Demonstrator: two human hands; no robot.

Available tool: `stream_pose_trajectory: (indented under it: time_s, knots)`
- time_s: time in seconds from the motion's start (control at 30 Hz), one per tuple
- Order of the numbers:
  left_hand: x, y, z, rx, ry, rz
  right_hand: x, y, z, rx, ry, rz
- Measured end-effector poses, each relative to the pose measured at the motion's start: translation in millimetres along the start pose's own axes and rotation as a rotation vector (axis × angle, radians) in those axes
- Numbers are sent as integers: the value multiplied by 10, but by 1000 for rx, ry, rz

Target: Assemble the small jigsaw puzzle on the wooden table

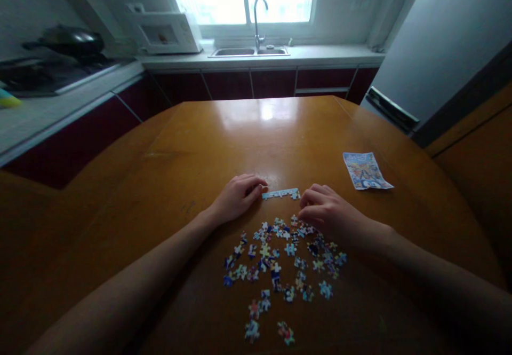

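Observation:
A short strip of joined jigsaw pieces (280,193), pale blue with a straight far edge, lies on the wooden table. My left hand (239,197) rests on the tabletop with loosely bent fingers, its fingertips by the strip's left end. At the other end, my right hand (326,211) has its fingers curled in near the strip's corner; whatever may be between them is hidden. Nearer to me, loose jigsaw pieces (276,267) in blue, white, yellow and pink are scattered, and some lie partly under my right hand.
A creased picture sheet (365,171) lies on the right of the round-edged table (248,147). Beyond are a counter with a sink (234,52), a tap (256,24) and a white microwave (168,32). A pan (72,40) sits on the stove at left; a fridge (436,50) stands right.

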State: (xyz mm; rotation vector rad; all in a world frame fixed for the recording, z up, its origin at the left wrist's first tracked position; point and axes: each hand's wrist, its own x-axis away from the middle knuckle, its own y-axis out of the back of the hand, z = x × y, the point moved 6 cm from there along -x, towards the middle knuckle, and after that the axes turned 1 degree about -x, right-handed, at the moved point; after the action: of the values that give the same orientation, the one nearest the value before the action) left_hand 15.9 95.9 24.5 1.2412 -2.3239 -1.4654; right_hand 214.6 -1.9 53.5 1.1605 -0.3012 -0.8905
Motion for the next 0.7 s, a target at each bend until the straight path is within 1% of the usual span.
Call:
stream_pose_trajectory:
  time_s: [0.07, 0.17, 0.43, 0.57, 0.7]
  knots:
    - [-1, -3, 2, -2, -1, 0, 22, -24, 29, 7, 26, 45]
    - [-1, -7, 12, 0, 3, -3, 48, -68, 43, 10, 35, 78]
    - [0, 1, 8, 14, 13, -6, 61, -174, 8, 40, 10, 117]
    - [-1, 5, 9, 10, 13, -8, 47, -153, 17, -30, -4, 105]
    - [-1, 2, 20, 2, 8, -2, 32, -61, 66, -198, -24, 101]
